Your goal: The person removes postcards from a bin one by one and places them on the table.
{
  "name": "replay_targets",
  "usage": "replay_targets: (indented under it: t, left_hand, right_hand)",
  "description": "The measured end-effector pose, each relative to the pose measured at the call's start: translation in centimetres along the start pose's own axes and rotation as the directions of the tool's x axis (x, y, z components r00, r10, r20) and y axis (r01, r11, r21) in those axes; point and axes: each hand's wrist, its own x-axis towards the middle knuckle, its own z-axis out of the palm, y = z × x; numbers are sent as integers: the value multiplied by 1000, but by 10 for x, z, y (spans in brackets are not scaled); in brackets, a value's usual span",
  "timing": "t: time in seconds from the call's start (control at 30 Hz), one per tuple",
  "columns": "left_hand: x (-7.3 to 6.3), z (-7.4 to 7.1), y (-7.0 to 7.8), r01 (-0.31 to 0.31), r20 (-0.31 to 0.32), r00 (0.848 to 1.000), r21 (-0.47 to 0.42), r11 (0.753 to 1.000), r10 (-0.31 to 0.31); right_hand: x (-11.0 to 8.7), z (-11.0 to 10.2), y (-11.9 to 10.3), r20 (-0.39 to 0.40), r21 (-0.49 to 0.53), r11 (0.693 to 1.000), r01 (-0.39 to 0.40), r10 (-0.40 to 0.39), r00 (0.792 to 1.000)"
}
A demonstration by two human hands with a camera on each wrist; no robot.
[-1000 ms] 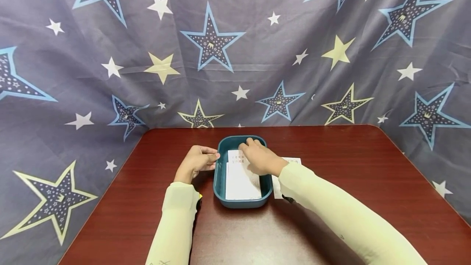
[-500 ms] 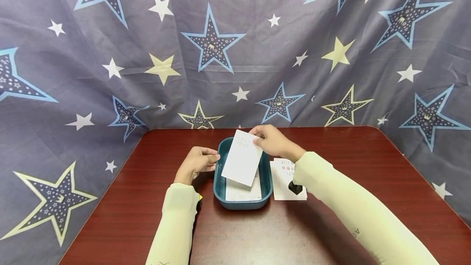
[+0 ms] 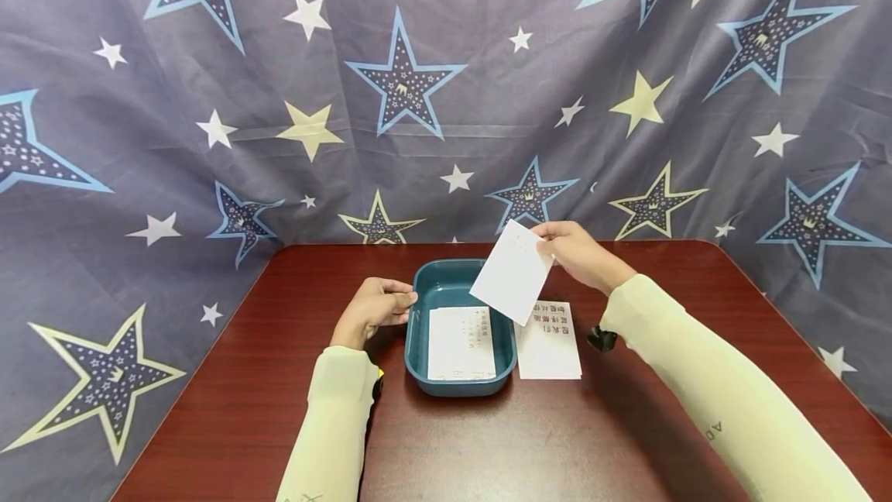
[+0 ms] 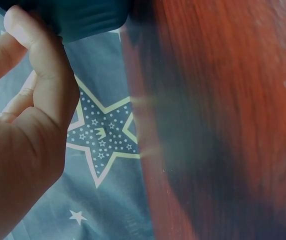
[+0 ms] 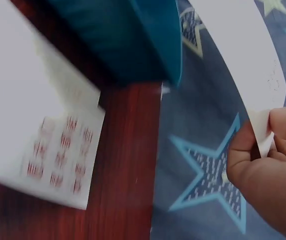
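A dark teal rectangular tray (image 3: 453,387) sits on the table with white paper cards (image 3: 453,347) lying inside it; faint writing shows on the top one. My left hand (image 3: 376,307) holds the tray's left side, its fingertips (image 4: 19,25) at the tray wall in the left wrist view. Above the tray's right rim, my right hand (image 3: 581,256) pinches a white card (image 3: 512,273) by one corner between thumb and fingers. That card hangs tilted and bends slightly in the right wrist view. More white cards (image 3: 549,355) with reddish characters lie right of the tray, partly under the raised card.
The reddish-brown table (image 3: 669,331) runs back to a grey curtain (image 3: 446,99) printed with stars. Dark devices are strapped at both wrists, the right wrist device (image 3: 602,338) hanging below the sleeve.
My right hand has lifted a card out of the tray and carried it up and rightward past the rim. Cards beneath it have come into view. The left hand has stayed put.
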Motion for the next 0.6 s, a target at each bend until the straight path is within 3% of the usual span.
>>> replay_targets:
  t: [0.33,0.6]
  left_hand:
    - [0,2,1,-7,1,1000,13,1000,7]
    - [-2,0,0,-2,1,1000,8,1000,2]
  right_hand:
    - [-13,-49,34,51,-89,991,-101,106,993]
    - [-17,-63,58,142,-227,962,-153,189,972]
